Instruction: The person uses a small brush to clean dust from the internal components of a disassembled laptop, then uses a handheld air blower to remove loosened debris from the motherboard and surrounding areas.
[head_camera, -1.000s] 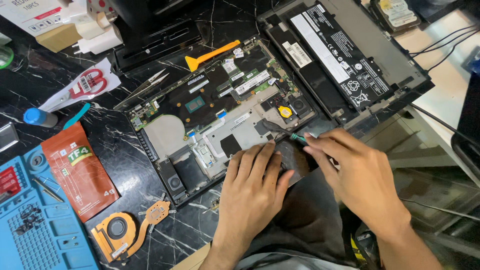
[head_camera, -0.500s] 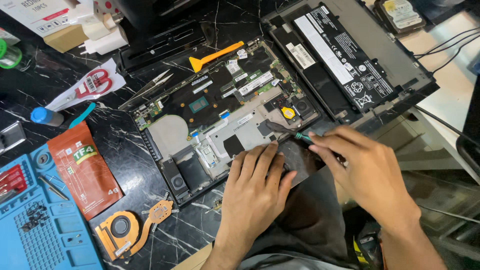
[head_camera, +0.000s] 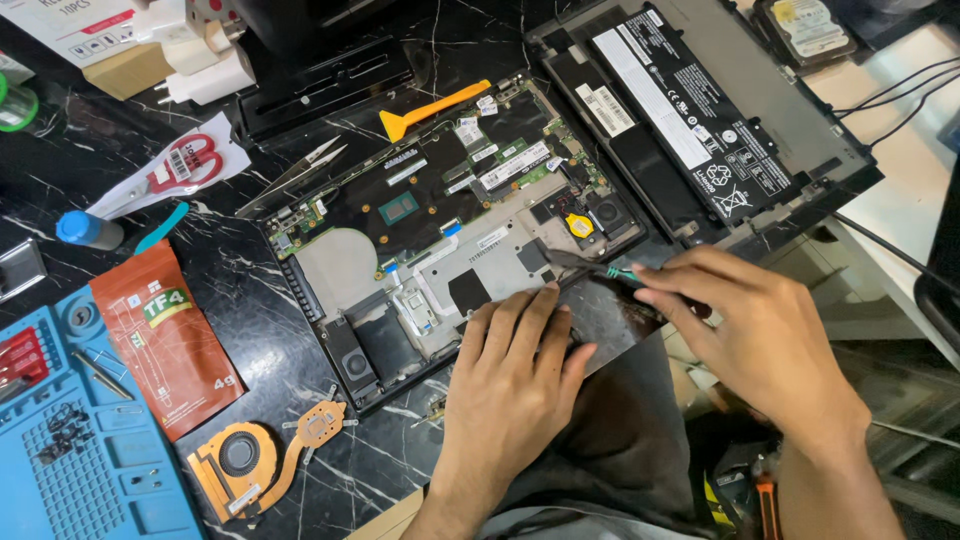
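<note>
An opened laptop base (head_camera: 400, 270) with its green and black circuit board exposed lies on the black marble table. My left hand (head_camera: 510, 375) rests flat, fingers spread, on the laptop's near right corner. My right hand (head_camera: 760, 335) pinches a thin screwdriver (head_camera: 600, 268) with a green collar; its tip points left into the chassis beside a small yellow round part (head_camera: 580, 226). A dark flat panel (head_camera: 610, 320) sits under both hands at the table edge.
An orange pry tool (head_camera: 432, 108) and metal tweezers (head_camera: 290, 175) lie by the laptop's far side. The removed cover with a black battery (head_camera: 690, 100) lies at right. A copper fan with heatpipe (head_camera: 255, 455), an orange sachet (head_camera: 165, 335), a blue mat (head_camera: 70, 450) and scissors (head_camera: 175, 165) are at left.
The right hand has shifted slightly right and toward me with the screwdriver. The left hand stays pressed on the laptop corner. The camera view has drifted a little.
</note>
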